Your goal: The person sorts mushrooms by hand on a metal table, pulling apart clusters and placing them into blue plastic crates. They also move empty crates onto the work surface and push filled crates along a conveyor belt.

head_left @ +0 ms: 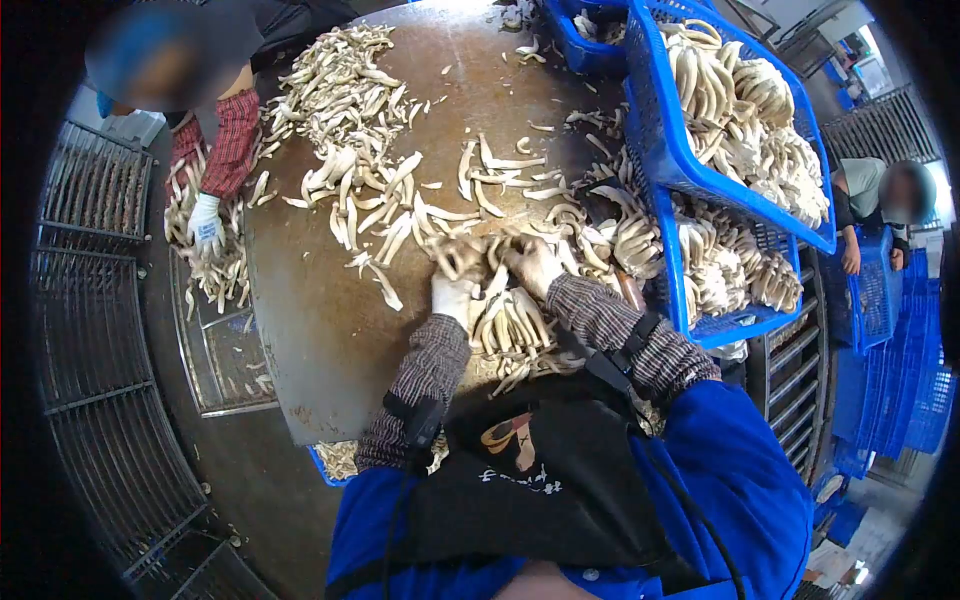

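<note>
Both my hands are over a brown metal table [300,330], wrists covered by checked sleeves. My left hand [457,270] has its fingers curled, and what lies between them is blurred. Close beside it on the right, my right hand [532,260] is curled over pale mushrooms, its fingertips smeared and partly hidden. Just below my hands lies a cluster of long mushrooms [512,325] near the table's front edge. Loose mushrooms [400,215] spread to the left of my hands. More mushroom clusters [635,240] lie to the right, against a blue crate.
Two stacked blue crates [742,190] of mushroom clusters stand at the right. A large mushroom pile [345,85] lies at the back left. A co-worker's gloved hand [206,225] is over mushrooms at the left. Another person [880,200] holds a blue crate at far right.
</note>
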`<move>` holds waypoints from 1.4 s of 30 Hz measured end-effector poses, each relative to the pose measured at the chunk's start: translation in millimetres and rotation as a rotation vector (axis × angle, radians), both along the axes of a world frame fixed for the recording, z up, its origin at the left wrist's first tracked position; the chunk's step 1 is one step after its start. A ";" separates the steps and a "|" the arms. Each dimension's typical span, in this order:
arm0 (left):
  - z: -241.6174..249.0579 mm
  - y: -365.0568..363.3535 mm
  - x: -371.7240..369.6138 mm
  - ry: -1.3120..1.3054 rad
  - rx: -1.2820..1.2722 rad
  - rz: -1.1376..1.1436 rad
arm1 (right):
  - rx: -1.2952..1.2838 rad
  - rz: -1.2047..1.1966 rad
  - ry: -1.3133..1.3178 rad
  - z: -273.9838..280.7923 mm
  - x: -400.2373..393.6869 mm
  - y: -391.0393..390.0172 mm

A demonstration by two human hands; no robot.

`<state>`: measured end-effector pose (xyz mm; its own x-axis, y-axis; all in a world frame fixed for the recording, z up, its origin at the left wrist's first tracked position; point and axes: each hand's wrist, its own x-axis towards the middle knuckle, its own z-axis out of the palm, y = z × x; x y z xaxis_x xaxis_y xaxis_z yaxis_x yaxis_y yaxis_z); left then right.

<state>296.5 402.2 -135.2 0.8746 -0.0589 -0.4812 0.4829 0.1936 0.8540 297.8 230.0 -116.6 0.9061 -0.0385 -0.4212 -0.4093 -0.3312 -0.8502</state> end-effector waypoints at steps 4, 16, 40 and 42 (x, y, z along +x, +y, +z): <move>-9.5 25.2 7.6 0.023 -0.177 0.093 | 0.559 -0.224 0.080 -14.7 12.0 3.3; -18.5 56.2 22.2 0.224 -0.251 0.249 | 0.694 -0.217 0.134 -17.2 21.6 55.0; -29.6 76.4 91.5 -0.710 1.286 -0.028 | -0.767 0.153 -0.353 9.4 20.3 -56.8; 11.3 90.6 98.0 -0.457 1.015 -0.154 | -0.388 0.140 -0.224 16.3 0.4 -46.2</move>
